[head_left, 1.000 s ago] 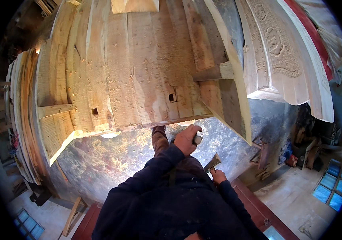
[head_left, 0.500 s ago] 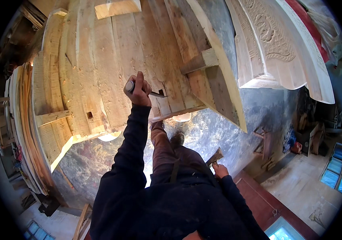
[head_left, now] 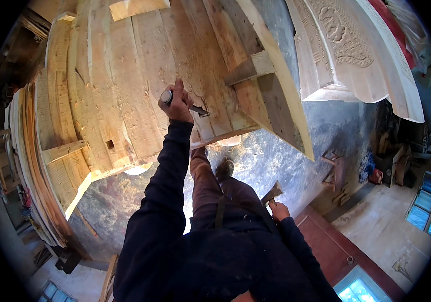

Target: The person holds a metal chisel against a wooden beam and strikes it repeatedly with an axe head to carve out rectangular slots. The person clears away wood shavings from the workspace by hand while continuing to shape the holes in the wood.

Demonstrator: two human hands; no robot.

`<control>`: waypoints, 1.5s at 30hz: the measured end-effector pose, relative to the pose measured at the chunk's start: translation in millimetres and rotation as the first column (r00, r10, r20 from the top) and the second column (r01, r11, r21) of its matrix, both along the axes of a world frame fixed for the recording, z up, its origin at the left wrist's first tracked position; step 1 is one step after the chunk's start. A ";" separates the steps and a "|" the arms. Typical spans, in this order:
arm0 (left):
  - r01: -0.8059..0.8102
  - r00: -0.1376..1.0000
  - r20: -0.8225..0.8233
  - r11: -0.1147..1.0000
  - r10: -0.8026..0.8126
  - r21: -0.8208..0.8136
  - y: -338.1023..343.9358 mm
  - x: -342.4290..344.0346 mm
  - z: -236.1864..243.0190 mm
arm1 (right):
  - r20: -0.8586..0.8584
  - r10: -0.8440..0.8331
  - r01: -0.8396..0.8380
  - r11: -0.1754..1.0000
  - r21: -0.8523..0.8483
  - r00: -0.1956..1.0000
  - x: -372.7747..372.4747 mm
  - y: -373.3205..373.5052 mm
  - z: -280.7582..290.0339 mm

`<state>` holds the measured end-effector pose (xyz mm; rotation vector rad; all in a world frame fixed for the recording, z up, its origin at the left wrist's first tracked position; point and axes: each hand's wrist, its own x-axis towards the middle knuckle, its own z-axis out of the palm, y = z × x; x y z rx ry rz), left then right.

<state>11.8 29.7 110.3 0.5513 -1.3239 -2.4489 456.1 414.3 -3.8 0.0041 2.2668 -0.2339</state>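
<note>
The left hand was closed in a fist around a chisel, its round butt poking out on the thumb side and the dark blade resting on the big plank panel — the very tip was too small to make out against the wood. Lower down, the right hand was wrapped round the handle of a wooden mallet; the fingers were mostly hidden behind the dark sleeve, the handle hardly visible. The panel's top ran out of view. Beyond it stood a carved pale board — cut off at the right — above a mottled grey floor.
</note>
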 end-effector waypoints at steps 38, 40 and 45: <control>0.015 0.999 -0.043 0.965 -0.027 -0.262 35.2 -22.5 -41.6 | -0.326 -0.552 0.203 0.692 -0.693 0.768 -288.5 -153.3 255.7; 0.037 0.998 -0.052 0.987 -0.045 -0.154 38.6 -13.5 -30.1 | -0.354 -0.596 0.120 0.610 -0.784 0.721 -321.5 -161.7 286.6; 0.042 0.998 -0.035 0.997 -0.045 -0.062 19.5 -4.9 -15.3 | -0.497 -0.617 -0.141 0.533 -0.834 0.610 -384.1 -202.2 373.7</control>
